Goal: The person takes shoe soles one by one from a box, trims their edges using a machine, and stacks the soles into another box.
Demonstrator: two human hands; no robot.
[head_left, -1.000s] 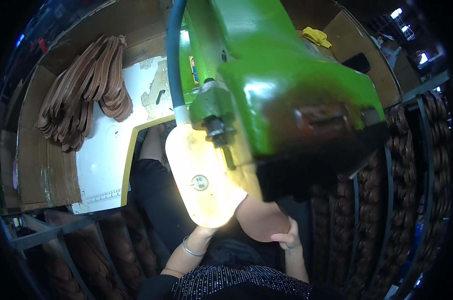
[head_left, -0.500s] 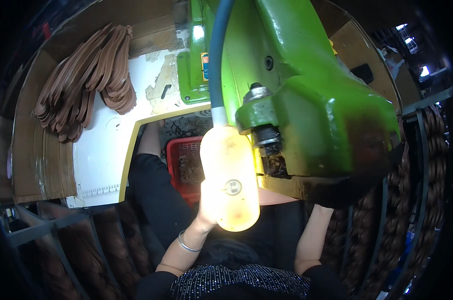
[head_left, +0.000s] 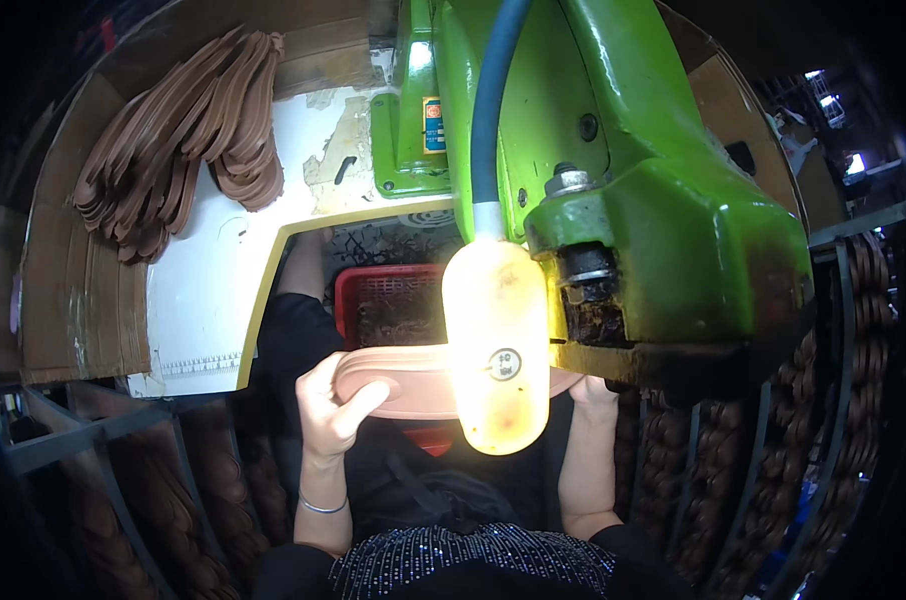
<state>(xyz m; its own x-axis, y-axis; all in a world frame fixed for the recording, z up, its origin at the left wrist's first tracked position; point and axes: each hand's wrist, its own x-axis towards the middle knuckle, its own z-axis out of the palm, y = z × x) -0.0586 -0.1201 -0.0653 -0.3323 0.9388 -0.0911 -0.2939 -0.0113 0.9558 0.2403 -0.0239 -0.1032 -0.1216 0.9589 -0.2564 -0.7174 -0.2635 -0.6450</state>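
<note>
A pinkish-brown shoe sole (head_left: 413, 385) lies crosswise in front of my body, held up between both hands. My left hand (head_left: 330, 410) grips its left end, with the thumb on the near face and the fingers behind. At the other end my right hand (head_left: 595, 398) closes on the sole, partly covered by the green machine's head (head_left: 663, 290). A glowing elongated lamp (head_left: 496, 400) on a blue-grey stalk hides the sole's middle from view.
Several brown soles (head_left: 183, 150) are heaped on the white, yellow-edged table (head_left: 198, 325) inside cardboard walls (head_left: 83, 320). Below the table's cutout stands a red plastic basket (head_left: 347, 305), with dark scraps (head_left: 358, 248) behind it. Racks (head_left: 123, 425) of brown soles flank me.
My left hand has moved left, out from behind the lamp. Both hands now hold the sole higher and more in view. The whole view has shifted slightly.
</note>
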